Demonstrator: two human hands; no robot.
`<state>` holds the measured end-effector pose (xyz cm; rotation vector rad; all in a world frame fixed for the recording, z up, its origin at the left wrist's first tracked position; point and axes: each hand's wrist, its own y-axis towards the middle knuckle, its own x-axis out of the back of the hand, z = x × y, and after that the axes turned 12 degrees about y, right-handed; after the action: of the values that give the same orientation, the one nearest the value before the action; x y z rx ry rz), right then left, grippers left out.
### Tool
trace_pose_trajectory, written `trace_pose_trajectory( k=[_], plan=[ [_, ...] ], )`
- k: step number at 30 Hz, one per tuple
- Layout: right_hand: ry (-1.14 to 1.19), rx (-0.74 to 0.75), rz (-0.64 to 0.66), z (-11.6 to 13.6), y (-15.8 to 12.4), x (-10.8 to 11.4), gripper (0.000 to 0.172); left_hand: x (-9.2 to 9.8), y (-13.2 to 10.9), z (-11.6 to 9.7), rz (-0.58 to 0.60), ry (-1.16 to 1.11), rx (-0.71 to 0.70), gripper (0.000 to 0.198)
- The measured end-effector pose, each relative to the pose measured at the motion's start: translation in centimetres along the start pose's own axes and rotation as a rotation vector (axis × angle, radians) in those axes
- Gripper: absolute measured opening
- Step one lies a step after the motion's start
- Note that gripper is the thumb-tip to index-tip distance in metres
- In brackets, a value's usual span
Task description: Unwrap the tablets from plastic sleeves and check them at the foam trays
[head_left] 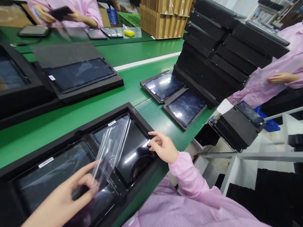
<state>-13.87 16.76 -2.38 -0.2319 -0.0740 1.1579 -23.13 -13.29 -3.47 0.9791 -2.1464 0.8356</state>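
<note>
A black foam tray [71,134] lies on the green belt in front of me with two dark tablets in it. My left hand [68,192] pinches a clear plastic film [112,146] by its lower end; the film stands up over the right tablet [132,151]. My right hand [163,146] rests its fingertips on the right edge of that tablet. The left tablet [59,171] lies partly under my left hand.
More trays with tablets [81,74] [163,85] [186,107] lie further along the green belt [132,53]. A tall stack of black trays [220,47] stands at the right. Two other people in pink sleeves [279,72] [78,12] work nearby. Cardboard boxes [163,19] stand behind.
</note>
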Motion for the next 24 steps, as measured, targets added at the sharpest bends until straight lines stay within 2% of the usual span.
trace_pose_trajectory(
  k=[3, 5, 7, 9, 11, 13, 16, 18, 21, 24],
  plan=[
    [-0.116, -0.042, 0.028, 0.8, 0.0, -0.7, 0.043, -0.7, -0.4, -3.2, 0.13, 0.079, -0.243, 0.048],
    [-0.255, -0.057, 0.047, 1.4, 0.1, -1.2, 0.051, -1.5, -0.6, -5.0, 0.107, 0.217, -0.361, 0.037],
    [-0.478, -0.061, 0.051, 1.8, 0.2, -1.9, 0.06, -2.5, -0.7, -5.9, -0.031, 0.393, -0.408, 0.034],
    [-0.711, -0.014, 0.061, 1.8, 0.2, -2.7, 0.061, -3.6, -0.8, -6.0, -0.26, 0.59, -0.396, 0.043],
    [-0.845, 0.129, 0.112, 1.4, -0.1, -3.8, 0.053, -4.5, -0.9, -5.5, -0.467, 0.761, -0.364, 0.053],
    [-0.877, 0.374, 0.196, 0.5, -0.9, -5.1, 0.05, -5.1, -1.0, -5.0, -0.569, 0.857, -0.347, 0.063],
    [-0.789, 0.772, 0.323, -1.1, -2.5, -6.9, 0.041, -5.8, -1.0, -4.1, -0.559, 0.853, -0.369, 0.067],
    [-0.686, 0.95, 0.405, -1.9, -3.4, -7.7, 0.041, -6.1, -0.9, -3.6, -0.551, 0.804, -0.392, 0.069],
    [-0.521, 1.088, 0.466, -2.3, -4.0, -7.8, 0.045, -6.6, -0.8, -3.2, -0.583, 0.768, -0.376, 0.069],
    [-0.414, 1.125, 0.511, -1.9, -4.1, -7.0, 0.046, -6.7, -0.8, -3.4, -0.598, 0.786, -0.349, 0.067]
  ],
)
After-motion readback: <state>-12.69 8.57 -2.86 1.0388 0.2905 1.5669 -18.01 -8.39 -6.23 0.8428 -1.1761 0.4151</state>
